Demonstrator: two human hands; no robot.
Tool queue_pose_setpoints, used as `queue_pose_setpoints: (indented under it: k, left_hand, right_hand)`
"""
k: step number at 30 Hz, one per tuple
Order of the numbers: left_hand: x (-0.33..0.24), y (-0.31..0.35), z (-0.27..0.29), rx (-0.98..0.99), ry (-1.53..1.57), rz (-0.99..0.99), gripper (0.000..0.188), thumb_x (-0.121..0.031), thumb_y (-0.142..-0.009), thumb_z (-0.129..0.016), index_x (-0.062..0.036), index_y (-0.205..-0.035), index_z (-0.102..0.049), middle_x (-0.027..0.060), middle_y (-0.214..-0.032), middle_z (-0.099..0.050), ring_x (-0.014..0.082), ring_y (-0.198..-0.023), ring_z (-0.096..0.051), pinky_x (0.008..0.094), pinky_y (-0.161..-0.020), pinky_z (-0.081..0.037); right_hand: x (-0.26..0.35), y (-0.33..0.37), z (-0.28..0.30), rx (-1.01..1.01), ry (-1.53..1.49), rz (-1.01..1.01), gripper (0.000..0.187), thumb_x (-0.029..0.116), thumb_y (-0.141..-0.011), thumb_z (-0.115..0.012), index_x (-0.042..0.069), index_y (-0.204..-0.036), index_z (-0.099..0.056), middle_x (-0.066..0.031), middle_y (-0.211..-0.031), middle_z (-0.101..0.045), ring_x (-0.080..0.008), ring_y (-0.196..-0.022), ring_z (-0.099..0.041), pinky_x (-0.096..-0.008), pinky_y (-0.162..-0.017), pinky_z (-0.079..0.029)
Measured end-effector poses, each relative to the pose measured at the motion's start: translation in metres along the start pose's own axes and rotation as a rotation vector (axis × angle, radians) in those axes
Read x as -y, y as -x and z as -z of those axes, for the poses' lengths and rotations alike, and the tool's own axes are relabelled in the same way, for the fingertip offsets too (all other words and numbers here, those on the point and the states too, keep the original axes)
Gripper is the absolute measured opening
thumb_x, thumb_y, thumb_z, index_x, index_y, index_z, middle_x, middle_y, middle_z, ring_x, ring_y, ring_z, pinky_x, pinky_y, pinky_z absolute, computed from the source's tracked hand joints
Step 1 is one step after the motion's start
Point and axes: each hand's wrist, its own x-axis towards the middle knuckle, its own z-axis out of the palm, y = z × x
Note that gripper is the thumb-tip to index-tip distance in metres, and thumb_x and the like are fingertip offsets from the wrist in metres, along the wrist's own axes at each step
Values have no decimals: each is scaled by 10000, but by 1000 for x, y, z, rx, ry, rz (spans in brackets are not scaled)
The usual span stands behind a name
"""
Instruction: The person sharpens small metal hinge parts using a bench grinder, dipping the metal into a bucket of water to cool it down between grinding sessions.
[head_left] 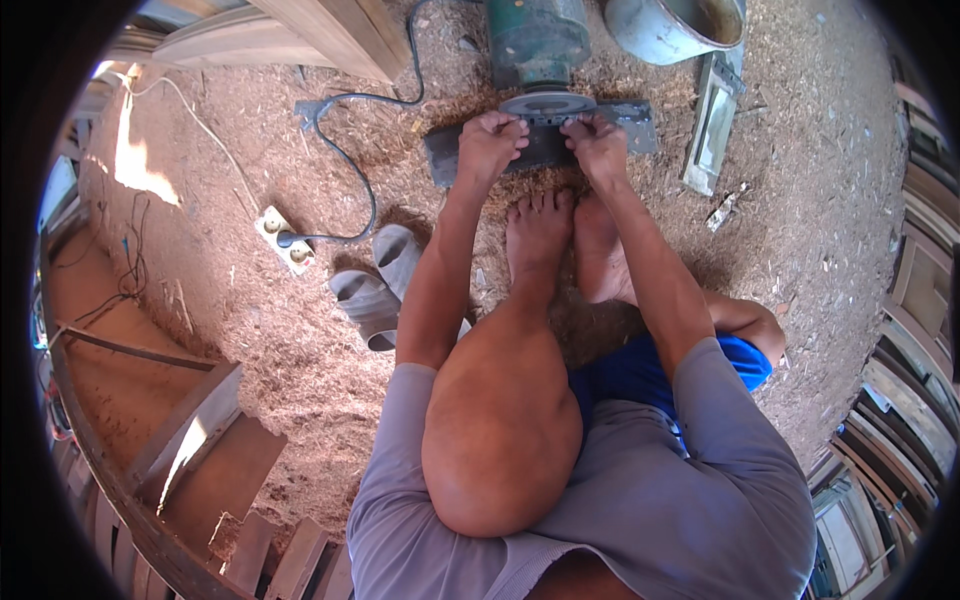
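Note:
Both hands are together at the far middle, close to a grey grinding disc (548, 103) on the end of a green motor housing (538, 45). My left hand (490, 143) is closed, thumb and fingers pinched at the left end of a short dark metal strip (546, 120) with small holes or notches. At its right end, my right hand (596, 145) pinches it likewise. The strip lies against or just in front of the disc's near edge; contact cannot be made out. Beneath the hands a dark flat board (555, 150) rests on the ground. My bare feet are just nearer than the board.
A whitish bucket (675, 28) and a narrow metal-and-wood piece (712, 125) are at the far right. A black cable (372, 180) runs to a white socket strip (285, 240) on the left. Grey slippers (368, 300) lie beside my left leg. Sawdust covers the floor; wooden planks (345, 35) stand far left.

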Motion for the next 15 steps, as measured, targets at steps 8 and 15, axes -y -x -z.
queue_pose_setpoints:
  k: [8, 15]
  left_hand:
    - [1, -4, -4, 13, 2, 8, 188, -125, -889, -622, 20, -1009, -614, 88, -874, -680, 138, -724, -671, 218, -588, -520]
    - [6, -3, -1, -25, 86, -7, 141, -90, -890, -604, 26, -969, -624, 94, -857, -677, 149, -729, -679, 224, -592, -532]
  right_hand:
    - [-12, -7, -3, -30, -86, -68, 166, 62, -815, -669, -79, -888, -621, -126, -765, -698, -119, -612, -639, -228, -556, -497]
    - [7, 2, -9, -20, -104, -116, 157, 59, -828, -666, -83, -876, -619, -136, -773, -695, -125, -626, -644, -227, -560, -502]
